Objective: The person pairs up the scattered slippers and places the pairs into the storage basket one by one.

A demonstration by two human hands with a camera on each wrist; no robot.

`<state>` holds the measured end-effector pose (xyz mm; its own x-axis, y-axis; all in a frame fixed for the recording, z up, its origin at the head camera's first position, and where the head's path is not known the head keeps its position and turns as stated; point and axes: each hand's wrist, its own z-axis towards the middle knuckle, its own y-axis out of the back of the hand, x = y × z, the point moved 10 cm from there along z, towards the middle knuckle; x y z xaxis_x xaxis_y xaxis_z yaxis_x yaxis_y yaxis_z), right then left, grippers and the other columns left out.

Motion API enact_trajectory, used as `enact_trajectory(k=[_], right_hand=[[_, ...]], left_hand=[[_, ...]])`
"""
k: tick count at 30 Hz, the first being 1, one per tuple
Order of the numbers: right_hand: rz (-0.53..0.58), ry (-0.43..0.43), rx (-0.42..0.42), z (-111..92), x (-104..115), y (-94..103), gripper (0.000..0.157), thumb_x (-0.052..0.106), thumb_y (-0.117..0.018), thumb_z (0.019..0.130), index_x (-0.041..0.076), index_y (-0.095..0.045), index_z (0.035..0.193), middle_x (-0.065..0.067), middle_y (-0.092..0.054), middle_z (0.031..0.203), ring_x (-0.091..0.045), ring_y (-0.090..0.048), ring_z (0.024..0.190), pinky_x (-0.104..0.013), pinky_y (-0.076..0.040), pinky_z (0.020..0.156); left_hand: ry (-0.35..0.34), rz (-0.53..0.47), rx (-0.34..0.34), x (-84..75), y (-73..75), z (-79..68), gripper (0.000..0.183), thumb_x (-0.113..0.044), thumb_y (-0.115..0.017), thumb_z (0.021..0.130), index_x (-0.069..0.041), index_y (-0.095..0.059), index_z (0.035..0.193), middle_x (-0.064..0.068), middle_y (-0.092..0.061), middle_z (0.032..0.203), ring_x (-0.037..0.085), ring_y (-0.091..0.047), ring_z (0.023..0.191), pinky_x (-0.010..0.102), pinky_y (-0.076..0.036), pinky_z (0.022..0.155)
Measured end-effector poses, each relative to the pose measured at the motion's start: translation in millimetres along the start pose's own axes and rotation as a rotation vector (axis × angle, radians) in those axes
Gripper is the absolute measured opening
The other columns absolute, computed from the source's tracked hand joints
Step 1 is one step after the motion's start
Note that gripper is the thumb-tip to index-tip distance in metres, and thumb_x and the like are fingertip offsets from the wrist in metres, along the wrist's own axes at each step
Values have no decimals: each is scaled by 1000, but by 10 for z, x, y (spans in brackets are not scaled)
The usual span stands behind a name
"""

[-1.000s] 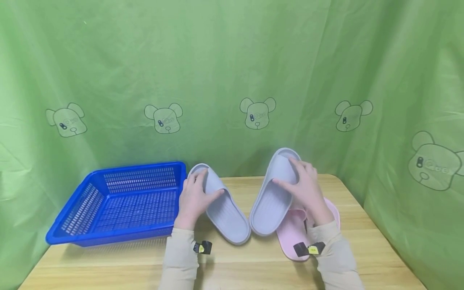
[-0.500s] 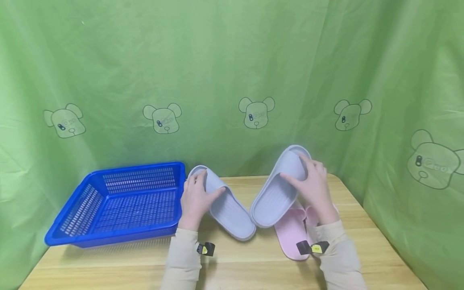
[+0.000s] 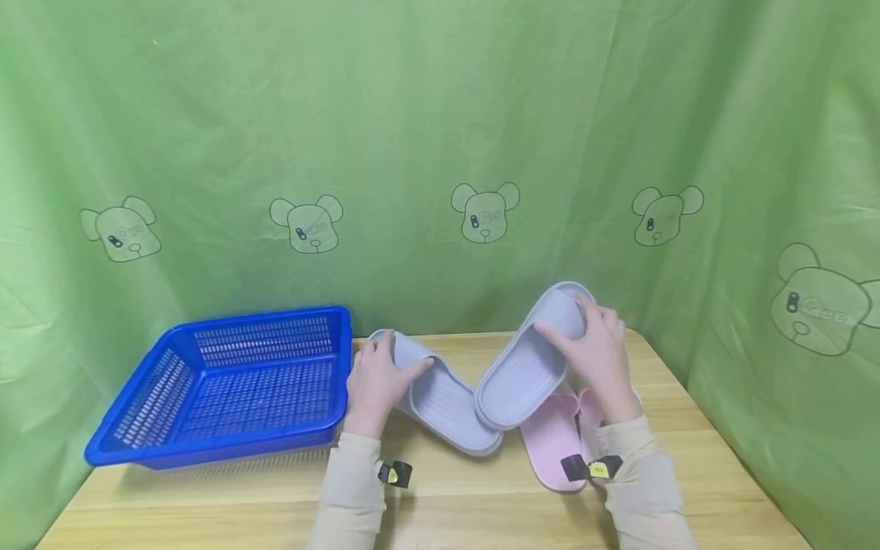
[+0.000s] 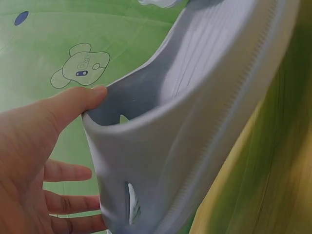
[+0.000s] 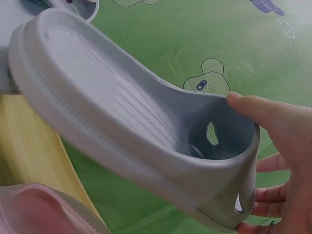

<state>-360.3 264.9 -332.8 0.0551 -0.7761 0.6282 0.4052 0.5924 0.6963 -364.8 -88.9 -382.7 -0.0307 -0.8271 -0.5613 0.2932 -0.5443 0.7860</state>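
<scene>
My left hand (image 3: 380, 383) holds one grey-blue slide slipper (image 3: 450, 401) by its strap. In the left wrist view its thumb (image 4: 92, 97) presses the strap's edge, and the other fingers lie along the strap's outer side. My right hand (image 3: 601, 357) grips the matching slipper (image 3: 522, 374) the same way, thumb at the strap's opening and fingertips near the toe end in the right wrist view. Both slippers are tilted with toes apart. Their heels meet in the middle, the right one overlapping the left. A pair of pink slippers (image 3: 550, 443) lies below my right hand, partly hidden by the forearm.
A blue plastic basket (image 3: 220, 451) with lattice walls stands at the left of the wooden table (image 3: 454, 512), close beside my left hand. A green curtain (image 3: 412, 114) with bear-head drawings hangs behind the table and along both sides.
The left slipper has turned, its heel swinging right and its toe dropping slightly. The right slipper has shifted right, tilted further, and its heel has risen. Both hands have kept their grip.
</scene>
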Motion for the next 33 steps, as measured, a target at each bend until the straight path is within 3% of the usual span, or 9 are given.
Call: enact_trajectory(k=[22,33], right_hand=[[-128,-106,-57,-68,5,-17,103,81,-52,76,19,-25,154,-31,-40,133,-44,-37,118,-61,-39,87],[-187,-81,-81,-71,55,-77,102,84,-44,78,15,-29,152,-32,-38,133,-43,-36,117,-61,-36,91]], left_hand=[[3,60,-17,-52,-110,-28,95,-80,-59,72,-15,-50,141,18,-58,133,39,-60,114,54,-51,87],[-7,41,-93,-73,-142,-34,92,-81,-57,72,-13,-56,134,17,-58,128,35,-56,115,50,-48,91]])
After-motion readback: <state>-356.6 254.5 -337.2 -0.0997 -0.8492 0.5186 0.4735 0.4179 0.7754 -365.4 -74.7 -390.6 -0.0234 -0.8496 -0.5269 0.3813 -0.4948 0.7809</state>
